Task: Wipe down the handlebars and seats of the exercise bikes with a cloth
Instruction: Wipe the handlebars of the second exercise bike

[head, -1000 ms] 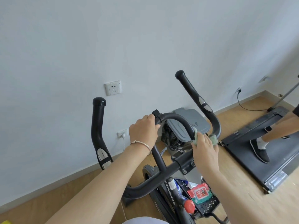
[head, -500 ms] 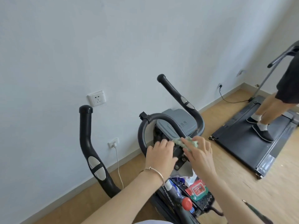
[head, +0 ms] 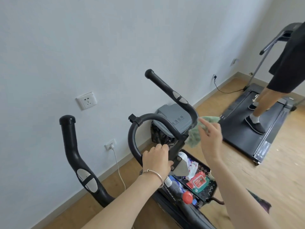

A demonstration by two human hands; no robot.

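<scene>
I grip the loop bar (head: 132, 139) w/ L hand (head: 156, 160) as a brace, while R hand (head: 210, 138) holds the cloth (head: 194, 138) just beside the R handlebar (head: 171, 93), prob. ready to wipe it.

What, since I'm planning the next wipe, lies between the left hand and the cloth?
In the head view, only the handlebar's black centre bracket separates the left hand from the green cloth.

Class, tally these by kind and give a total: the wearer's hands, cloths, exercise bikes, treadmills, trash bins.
hands: 2 (left hand, right hand)
green cloth: 1
exercise bike: 1
treadmill: 1
grey trash bin: 1
Total: 6
</scene>
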